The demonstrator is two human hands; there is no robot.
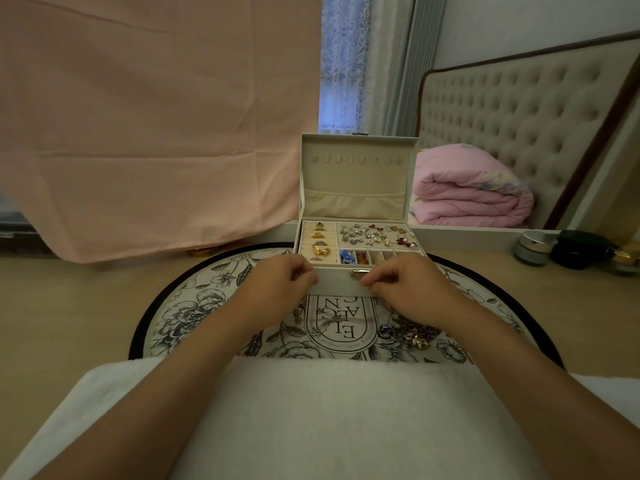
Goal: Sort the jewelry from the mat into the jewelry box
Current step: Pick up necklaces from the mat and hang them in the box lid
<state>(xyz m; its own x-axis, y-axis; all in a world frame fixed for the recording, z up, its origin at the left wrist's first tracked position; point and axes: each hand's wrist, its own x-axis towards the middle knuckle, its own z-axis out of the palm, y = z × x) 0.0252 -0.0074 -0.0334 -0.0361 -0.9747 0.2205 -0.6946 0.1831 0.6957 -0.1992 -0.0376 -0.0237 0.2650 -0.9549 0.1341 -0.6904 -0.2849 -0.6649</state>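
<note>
White jewelry box [341,284] stood open on a floral mat [194,306]. Left hand [280,287] gripped its front; right hand [403,291] curled at its clasp [357,273], hold unclear.

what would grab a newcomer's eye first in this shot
The open jewelry box at centre, lid upright, its top tray crowded with earrings and rings. The left hand and right hand curl at its front wall. A tangled jewelry pile lies on the round floral mat beside the right wrist.
</note>
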